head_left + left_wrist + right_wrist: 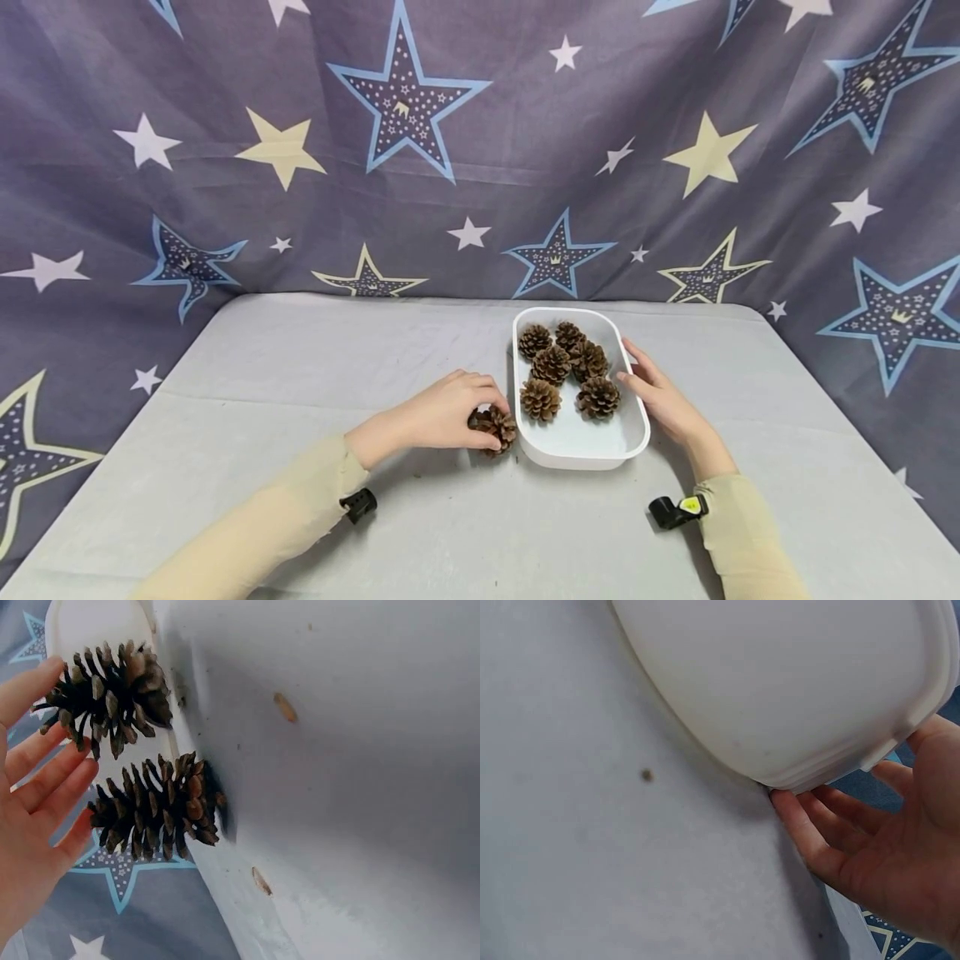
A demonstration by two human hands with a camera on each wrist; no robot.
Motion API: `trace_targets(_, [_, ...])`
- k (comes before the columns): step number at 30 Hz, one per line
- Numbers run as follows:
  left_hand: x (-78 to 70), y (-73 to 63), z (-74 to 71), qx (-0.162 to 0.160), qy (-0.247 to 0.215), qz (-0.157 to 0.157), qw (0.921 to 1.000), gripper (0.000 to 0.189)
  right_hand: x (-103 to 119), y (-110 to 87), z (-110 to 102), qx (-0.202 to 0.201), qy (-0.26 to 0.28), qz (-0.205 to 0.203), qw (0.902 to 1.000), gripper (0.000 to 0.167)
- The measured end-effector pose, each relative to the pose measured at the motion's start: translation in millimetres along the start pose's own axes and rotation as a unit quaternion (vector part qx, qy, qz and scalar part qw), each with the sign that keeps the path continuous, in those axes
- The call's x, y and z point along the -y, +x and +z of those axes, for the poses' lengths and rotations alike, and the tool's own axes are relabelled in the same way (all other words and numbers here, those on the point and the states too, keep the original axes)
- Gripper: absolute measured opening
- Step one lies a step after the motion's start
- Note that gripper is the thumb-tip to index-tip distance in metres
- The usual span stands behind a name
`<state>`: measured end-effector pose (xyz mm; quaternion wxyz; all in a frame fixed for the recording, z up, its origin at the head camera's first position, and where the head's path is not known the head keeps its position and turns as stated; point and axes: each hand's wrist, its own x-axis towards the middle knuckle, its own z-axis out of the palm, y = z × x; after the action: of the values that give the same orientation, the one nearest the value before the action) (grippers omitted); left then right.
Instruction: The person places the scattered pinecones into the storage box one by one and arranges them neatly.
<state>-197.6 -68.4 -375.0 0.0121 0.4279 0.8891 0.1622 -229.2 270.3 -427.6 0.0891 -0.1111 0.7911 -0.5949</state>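
Two brown pine cones stand close together on the table left of a white plastic box (581,457). My left hand (448,412) reaches over them, with thumb and fingers curved round the pine cone (501,427) nearer the box. The left wrist view shows that upper pine cone (112,697) by the thumb, and the other pine cone (157,810) below it by the fingers. My right hand (667,404) holds the box's right side, its thumb at the rim and its fingers along the outer wall (817,769). Several pine cones (551,365) lie inside the box.
A grey cloth covers the table (450,533), and a dark star-patterned curtain (510,183) hangs behind it. Small brown scales (285,707) lie near the two cones. Each wrist bears a black camera mount (663,512).
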Motion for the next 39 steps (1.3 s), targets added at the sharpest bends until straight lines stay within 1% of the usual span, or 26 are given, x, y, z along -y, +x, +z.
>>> trace_targets(9, [-2.8,0.9,-10.0,-0.02,-0.007,0.027,0.9994,0.042,0,1.1,0,-0.008,-0.001,-0.003,1.0,0.063])
trace_targets(16, [-9.6,8.1,-19.9,-0.046,-0.018,0.034,0.9982,0.04,2,0.6,-1,-0.006,0.0,-0.003,1.0,0.064])
trace_targets(18, [-11.6,10.9,-20.8,-0.049,-0.022,0.043,0.9976,0.04,2,0.3,-1,-0.004,0.001,-0.003,1.0,0.064])
trace_targets(24, [-17.1,16.7,-23.5,-0.048,-0.013,0.073,0.9961,0.037,1,0.8,0,0.0,0.002,-0.006,1.0,0.064])
trace_targets(33, [-26.7,26.0,-32.1,-0.065,-0.026,0.073,0.9949,0.032,0,1.2,-1,-0.001,0.003,-0.009,1.0,0.064])
trace_targets(36, [-30.5,30.3,-31.6,-0.067,-0.034,0.08,0.994,0.032,0,1.1,-1,0.001,0.004,-0.009,1.0,0.064])
trace_targets(39, [-33.6,34.9,-29.2,-0.068,-0.044,0.08,0.9935,0.032,0,1.2,0,0.003,0.005,-0.008,0.9999,0.064])
